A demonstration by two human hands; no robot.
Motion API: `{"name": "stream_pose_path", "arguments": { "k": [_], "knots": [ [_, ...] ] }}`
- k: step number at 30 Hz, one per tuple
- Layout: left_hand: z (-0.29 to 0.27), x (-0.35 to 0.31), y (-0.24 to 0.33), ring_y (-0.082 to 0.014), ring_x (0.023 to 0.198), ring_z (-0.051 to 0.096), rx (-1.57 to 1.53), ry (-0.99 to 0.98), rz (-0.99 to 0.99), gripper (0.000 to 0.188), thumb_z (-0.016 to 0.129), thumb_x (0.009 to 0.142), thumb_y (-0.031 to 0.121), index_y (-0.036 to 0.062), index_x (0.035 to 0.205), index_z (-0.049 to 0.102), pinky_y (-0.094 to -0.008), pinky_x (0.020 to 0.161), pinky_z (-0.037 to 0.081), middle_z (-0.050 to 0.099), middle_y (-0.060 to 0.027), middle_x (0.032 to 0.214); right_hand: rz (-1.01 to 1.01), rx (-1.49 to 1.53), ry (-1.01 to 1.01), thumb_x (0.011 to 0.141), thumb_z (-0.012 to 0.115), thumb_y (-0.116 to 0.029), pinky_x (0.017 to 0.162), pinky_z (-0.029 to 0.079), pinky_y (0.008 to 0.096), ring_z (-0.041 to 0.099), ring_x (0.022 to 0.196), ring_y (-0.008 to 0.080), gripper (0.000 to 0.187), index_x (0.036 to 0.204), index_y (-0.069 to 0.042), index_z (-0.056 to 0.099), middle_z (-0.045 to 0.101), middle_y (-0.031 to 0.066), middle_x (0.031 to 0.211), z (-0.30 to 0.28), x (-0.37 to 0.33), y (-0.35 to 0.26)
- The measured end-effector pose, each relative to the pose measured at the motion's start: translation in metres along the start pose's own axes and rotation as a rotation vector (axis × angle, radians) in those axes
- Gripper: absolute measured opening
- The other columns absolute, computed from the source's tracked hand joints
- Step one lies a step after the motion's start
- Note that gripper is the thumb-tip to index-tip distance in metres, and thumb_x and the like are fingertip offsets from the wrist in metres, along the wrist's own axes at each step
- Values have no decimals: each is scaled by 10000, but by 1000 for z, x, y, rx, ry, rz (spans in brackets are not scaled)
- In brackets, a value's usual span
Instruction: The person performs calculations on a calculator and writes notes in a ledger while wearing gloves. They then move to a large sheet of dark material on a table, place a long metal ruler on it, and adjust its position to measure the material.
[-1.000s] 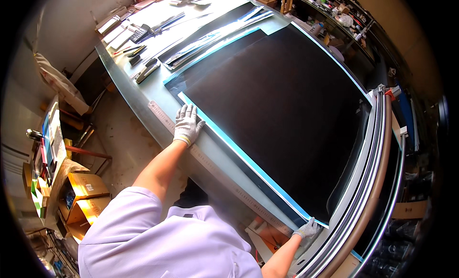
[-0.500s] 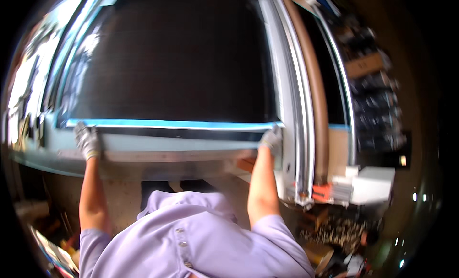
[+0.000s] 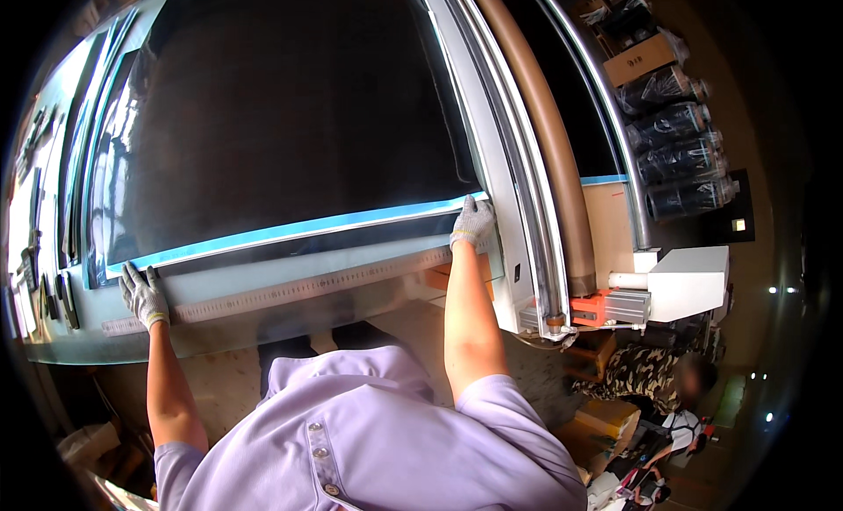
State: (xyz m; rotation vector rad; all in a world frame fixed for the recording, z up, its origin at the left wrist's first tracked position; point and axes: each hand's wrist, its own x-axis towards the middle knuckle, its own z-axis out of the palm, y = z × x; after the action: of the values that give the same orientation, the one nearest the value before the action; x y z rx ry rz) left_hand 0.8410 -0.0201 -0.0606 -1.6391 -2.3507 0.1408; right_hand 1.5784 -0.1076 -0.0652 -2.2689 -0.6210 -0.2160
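A large glossy black sheet (image 3: 290,116) lies flat on a glass-topped table (image 3: 228,327), with a light blue strip (image 3: 307,228) along its near edge. My left hand (image 3: 145,297), in a grey knit glove, rests at the near left corner of this edge, its fingers spread on the strip's end. My right hand (image 3: 472,221), gloved the same way, is at the near right corner. Its fingers are bunched over the end of the strip, and the fingertips' underside is hidden. Nearer to me, a long steel ruler (image 3: 299,289) runs along the table.
Right of the sheet, a machine with metal rails and a brown roller (image 3: 536,116) runs away from me, a white box (image 3: 689,278) at its near end. Wrapped black rolls (image 3: 672,125) are stacked beyond. Another person in camouflage clothing (image 3: 645,370) is low at the right. Dark strips (image 3: 66,300) lie at far left.
The view has turned, so the sheet's near edge now slopes up to the right, and the blur has cleared. Both hands stay at the same corners; the left fingers look more spread.
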Motion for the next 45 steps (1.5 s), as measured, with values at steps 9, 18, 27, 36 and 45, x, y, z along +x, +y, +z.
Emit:
{"name": "stream_pose_path", "arguments": {
  "k": [9, 18, 27, 36, 45],
  "knots": [
    [0, 0, 1, -344, 1518, 308, -36, 10, 2, 729, 348, 1073, 582, 79, 1601, 356, -435, 1250, 234, 349, -115, 1664, 3, -164, 58, 849, 811, -298, 924, 482, 491, 592, 1037, 372, 289, 855, -22, 725, 668, 147, 1031, -5, -12, -1],
    [-12, 0, 5, -332, 1510, 324, -42, -6, 0, 725, 381, 1070, 571, 60, 1584, 384, -430, 1241, 256, 366, -119, 1654, -577, -167, -158, 982, 649, -343, 1179, 340, 534, 411, 1451, 371, 524, 1452, -140, 538, 504, 140, 1521, -35, -46, -65],
    [-13, 0, 4, -335, 1499, 349, -23, 0, -4, 722, 413, 1064, 563, 45, 1566, 413, -434, 1232, 273, 389, -134, 1638, -365, -364, -367, 1034, 524, -408, 1224, 270, 509, 361, 1506, 323, 563, 1491, -79, 515, 423, 95, 1624, -21, -65, -40],
    [-19, -4, 7, -349, 1496, 348, -72, -23, -25, 729, 428, 1058, 566, 36, 1558, 420, -439, 1237, 265, 395, -139, 1633, -304, -488, -215, 1046, 480, -428, 1183, 329, 517, 453, 1423, 374, 534, 1418, -59, 586, 535, 170, 1510, -10, -66, -14],
    [-42, -9, 18, -376, 1499, 337, -178, -22, -61, 721, 477, 1043, 520, 29, 1565, 396, -477, 1241, 249, 380, -143, 1641, -252, -529, -158, 986, 554, -346, 1134, 376, 523, 481, 1387, 364, 440, 1245, -6, 660, 568, 177, 1440, -20, -67, -31]
  ]
}}
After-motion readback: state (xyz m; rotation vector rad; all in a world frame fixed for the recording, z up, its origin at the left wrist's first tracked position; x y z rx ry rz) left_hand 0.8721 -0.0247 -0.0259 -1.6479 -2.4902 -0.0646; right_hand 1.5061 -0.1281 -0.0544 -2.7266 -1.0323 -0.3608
